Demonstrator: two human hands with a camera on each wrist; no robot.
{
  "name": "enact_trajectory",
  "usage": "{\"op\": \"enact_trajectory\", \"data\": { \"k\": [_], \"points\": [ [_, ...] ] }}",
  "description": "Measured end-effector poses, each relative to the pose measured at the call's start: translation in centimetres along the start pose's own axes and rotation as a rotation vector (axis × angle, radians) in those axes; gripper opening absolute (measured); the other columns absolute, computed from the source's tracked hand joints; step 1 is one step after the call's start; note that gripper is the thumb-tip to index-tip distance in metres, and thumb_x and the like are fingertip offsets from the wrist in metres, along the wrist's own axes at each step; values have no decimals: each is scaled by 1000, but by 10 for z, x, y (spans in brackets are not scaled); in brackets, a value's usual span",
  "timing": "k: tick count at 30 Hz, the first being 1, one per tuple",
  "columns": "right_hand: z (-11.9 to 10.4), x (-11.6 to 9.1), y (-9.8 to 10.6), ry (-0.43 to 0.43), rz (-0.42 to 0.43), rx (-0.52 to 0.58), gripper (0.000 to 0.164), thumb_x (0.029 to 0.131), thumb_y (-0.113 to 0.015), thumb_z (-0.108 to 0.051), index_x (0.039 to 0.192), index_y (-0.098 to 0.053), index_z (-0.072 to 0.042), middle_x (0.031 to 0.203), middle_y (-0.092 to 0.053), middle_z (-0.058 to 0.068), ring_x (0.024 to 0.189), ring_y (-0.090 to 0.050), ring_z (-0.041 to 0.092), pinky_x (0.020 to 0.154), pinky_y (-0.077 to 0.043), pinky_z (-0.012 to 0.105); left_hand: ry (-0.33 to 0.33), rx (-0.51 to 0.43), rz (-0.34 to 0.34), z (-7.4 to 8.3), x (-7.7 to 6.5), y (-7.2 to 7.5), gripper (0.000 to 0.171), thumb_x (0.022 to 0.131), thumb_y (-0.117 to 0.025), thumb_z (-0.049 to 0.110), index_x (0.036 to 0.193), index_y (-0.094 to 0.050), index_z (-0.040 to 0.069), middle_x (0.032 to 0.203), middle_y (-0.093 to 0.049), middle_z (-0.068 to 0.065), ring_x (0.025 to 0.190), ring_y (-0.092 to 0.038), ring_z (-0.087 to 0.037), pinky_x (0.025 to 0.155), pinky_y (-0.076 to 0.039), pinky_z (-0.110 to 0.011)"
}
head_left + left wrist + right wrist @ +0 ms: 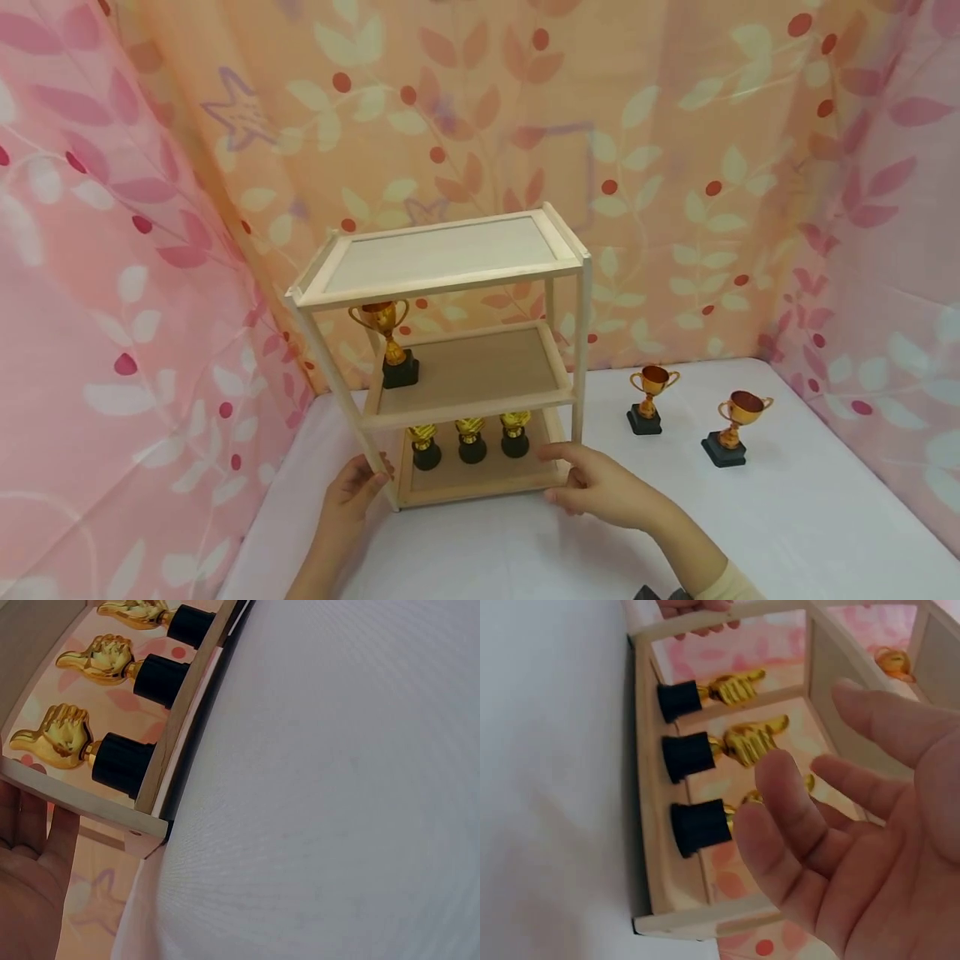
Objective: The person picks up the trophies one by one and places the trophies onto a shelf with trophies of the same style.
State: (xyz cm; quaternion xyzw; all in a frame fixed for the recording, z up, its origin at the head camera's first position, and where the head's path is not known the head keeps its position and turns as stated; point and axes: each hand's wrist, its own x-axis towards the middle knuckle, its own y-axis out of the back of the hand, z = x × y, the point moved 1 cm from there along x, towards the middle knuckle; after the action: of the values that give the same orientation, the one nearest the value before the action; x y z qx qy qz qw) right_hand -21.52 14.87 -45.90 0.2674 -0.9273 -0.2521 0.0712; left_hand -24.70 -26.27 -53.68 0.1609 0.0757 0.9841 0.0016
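A pale wooden three-tier shelf (442,254) stands on the table. My left hand (347,500) grips its front left post low down, with the thumb in front and fingers behind. Beside the lower right front corner is my right hand (611,492), fingers loosely spread and holding nothing. Three gold thumbs-up trophies (690,756) on black bases stand in a row on the bottom tier; the middle tier hides their tops in the head view. At the left of the middle tier stands a gold cup trophy (400,371) on a black base.
Two more gold cup trophies, one farther back (647,418) and one nearer the right side (726,450), stand on the white-covered table (480,550) right of the shelf. Patterned curtains (480,125) enclose the back and sides. A dark object (656,593) shows at the bottom edge.
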Motion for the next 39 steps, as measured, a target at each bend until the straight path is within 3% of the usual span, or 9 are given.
{"op": "enact_trajectory", "data": {
  "k": [6,9,17,22,30,39],
  "points": [
    [-2,-11,24,62,-131,10,40,92,-65,-36,130,-54,-30,114,-63,-1,69,-62,20,62,-55,32,10,8,-9,1,1,-1,32,95,-60,11,122,-54,-3,109,-65,-13,99,-64,-11,86,-52,-22],
    [3,-17,36,70,-142,13,35,93,-64,-32,127,-57,-26,109,-65,1,69,-62,22,62,-55,32,39,12,9,2,1,-2,30,94,-61,13,121,-55,0,108,-65,-11,99,-64,-11,86,-52,-22],
    [17,-24,62,109,-40,56,33,95,-61,-19,127,-58,-13,118,-63,4,68,-61,29,64,-56,35,61,5,12,4,-1,-1,34,94,-61,13,123,-54,-3,109,-64,-14,99,-64,-12,87,-52,-22],
    [25,-27,72,126,11,50,31,94,-62,-19,125,-59,-13,120,-62,6,70,-62,27,60,-56,37,59,2,5,5,-2,-1,35,95,-60,12,124,-52,-5,109,-65,-15,100,-64,-13,88,-52,-22],
    [48,-29,87,64,123,38,32,95,-62,-25,124,-58,-14,120,-62,7,77,-64,26,67,-56,35,67,27,23,4,-2,0,29,94,-61,16,120,-57,2,111,-65,-14,100,-64,-13,87,-52,-21],
    [84,-25,96,-45,235,34,35,92,-65,-29,122,-60,-11,122,-61,18,75,-64,32,64,-57,35,29,30,-11,3,-1,2,32,96,-59,15,123,-54,-2,113,-63,-15,101,-63,-11,88,-51,-20]
  ]
}}
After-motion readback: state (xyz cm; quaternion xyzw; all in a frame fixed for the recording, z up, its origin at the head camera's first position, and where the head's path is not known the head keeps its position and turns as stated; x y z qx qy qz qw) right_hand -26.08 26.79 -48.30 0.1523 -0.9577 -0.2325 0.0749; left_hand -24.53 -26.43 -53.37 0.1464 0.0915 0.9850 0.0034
